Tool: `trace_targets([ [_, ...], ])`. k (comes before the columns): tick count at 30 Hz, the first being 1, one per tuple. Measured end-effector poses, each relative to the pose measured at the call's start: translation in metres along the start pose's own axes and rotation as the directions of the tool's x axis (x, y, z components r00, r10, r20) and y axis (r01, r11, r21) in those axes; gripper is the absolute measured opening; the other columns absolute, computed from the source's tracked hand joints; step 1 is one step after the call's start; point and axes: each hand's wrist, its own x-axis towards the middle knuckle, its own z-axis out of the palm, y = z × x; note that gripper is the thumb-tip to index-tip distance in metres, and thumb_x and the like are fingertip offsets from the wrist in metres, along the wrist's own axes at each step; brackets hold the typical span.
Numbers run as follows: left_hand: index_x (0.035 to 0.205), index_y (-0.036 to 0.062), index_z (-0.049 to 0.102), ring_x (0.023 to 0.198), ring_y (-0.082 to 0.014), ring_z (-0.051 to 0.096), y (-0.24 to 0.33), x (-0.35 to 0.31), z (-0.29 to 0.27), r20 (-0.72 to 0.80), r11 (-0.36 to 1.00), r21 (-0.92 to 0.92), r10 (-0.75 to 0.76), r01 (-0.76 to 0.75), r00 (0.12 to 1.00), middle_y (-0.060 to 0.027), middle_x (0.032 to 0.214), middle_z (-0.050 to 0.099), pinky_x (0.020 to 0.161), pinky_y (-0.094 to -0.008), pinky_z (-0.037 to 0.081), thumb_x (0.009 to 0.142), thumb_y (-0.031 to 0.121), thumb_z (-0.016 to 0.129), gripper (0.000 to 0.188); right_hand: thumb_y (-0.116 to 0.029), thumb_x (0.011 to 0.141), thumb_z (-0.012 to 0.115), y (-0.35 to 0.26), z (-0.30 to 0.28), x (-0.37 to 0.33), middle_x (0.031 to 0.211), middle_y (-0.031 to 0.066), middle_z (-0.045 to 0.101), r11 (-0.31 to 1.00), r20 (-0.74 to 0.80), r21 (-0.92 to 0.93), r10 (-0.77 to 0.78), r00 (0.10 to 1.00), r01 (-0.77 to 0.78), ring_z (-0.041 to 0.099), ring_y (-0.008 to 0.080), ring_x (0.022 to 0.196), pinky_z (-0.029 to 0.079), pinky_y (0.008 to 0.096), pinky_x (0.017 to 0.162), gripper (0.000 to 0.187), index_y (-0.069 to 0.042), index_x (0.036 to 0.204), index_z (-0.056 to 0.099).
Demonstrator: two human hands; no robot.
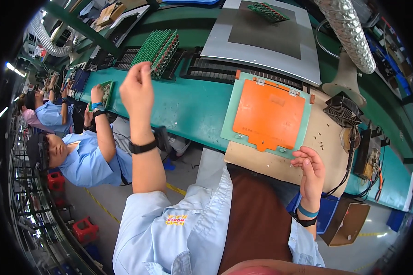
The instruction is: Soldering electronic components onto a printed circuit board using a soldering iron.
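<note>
My left hand (137, 94) is raised over the green bench edge. Its fingertips are pinched together; whatever they hold, if anything, is too small to make out. Just beyond it stands a stack of green circuit boards (155, 50) with rows of upright pins. In front of me lies a fixture with a hinged orange cover plate (270, 112), closed over a pale green base (230, 121). Near that base's lower right corner, my right hand (311, 172) hovers with loosely bent fingers apart, and no object shows in it.
A grey panel (215, 41) beyond the fixture carries another green board (268, 12). To the right are a small black fan (342, 110), a funnel hood with silver duct (348, 36), and cables. Brown paper (248, 156) lies under the fixture. A co-worker (92, 151) sits left.
</note>
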Motion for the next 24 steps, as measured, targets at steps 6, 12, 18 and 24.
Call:
trace_targets([
  [6, 0.102, 0.0174, 0.081, 0.080, -0.0277, 0.075, -0.081, 0.075, -0.026, -0.166, 0.875, 0.463, -0.069, 0.140, 0.984, -0.0114, 0.085, 0.076, 0.072, -0.0395, 0.057, 0.092, 0.037, 0.071, 0.024, -0.010, 0.103, 0.056, -0.001, 0.004, -0.001, 0.115, 0.0144, 0.071, 1.000, 0.020, -0.003, -0.002, 1.000, 0.002, 0.068, 0.0182, 0.093, 0.053, 0.0310, 0.087, 0.033, 0.004, 0.132, 0.058],
  [12, 0.100, 0.0202, 0.082, 0.094, -0.0337, 0.074, -0.115, 0.114, -0.012, 0.037, 0.824, 0.551, -0.177, 0.128, 0.984, -0.0103, 0.096, 0.078, 0.081, -0.0437, 0.058, 0.090, 0.039, 0.071, 0.024, -0.012, 0.104, 0.059, 0.004, -0.003, -0.005, 0.115, 0.0139, 0.070, 0.999, -0.054, 0.019, -0.027, 0.998, 0.028, 0.067, 0.0174, 0.092, 0.053, 0.0322, 0.087, 0.030, 0.004, 0.129, 0.060],
  [18, 0.107, 0.0239, 0.081, 0.096, -0.0354, 0.073, -0.110, 0.126, -0.001, 0.044, 0.711, 0.700, -0.143, 0.071, 0.989, -0.0113, 0.100, 0.077, 0.084, -0.0455, 0.058, 0.093, 0.038, 0.067, 0.024, -0.011, 0.104, 0.059, 0.005, -0.004, 0.000, 0.115, 0.0138, 0.070, 0.996, -0.111, -0.037, -0.088, 0.990, 0.084, 0.067, 0.0172, 0.093, 0.054, 0.0321, 0.087, 0.029, 0.004, 0.129, 0.060],
  [24, 0.112, 0.0267, 0.079, 0.100, -0.0372, 0.072, -0.124, 0.130, 0.000, 0.110, 0.641, 0.761, 0.021, -0.098, 0.994, -0.0116, 0.106, 0.076, 0.087, -0.0495, 0.058, 0.096, 0.036, 0.062, 0.025, -0.009, 0.104, 0.057, 0.003, 0.002, 0.001, 0.114, 0.0138, 0.070, 0.993, -0.115, -0.073, -0.102, 0.988, 0.094, 0.067, 0.0181, 0.093, 0.053, 0.0327, 0.088, 0.027, 0.004, 0.128, 0.060],
])
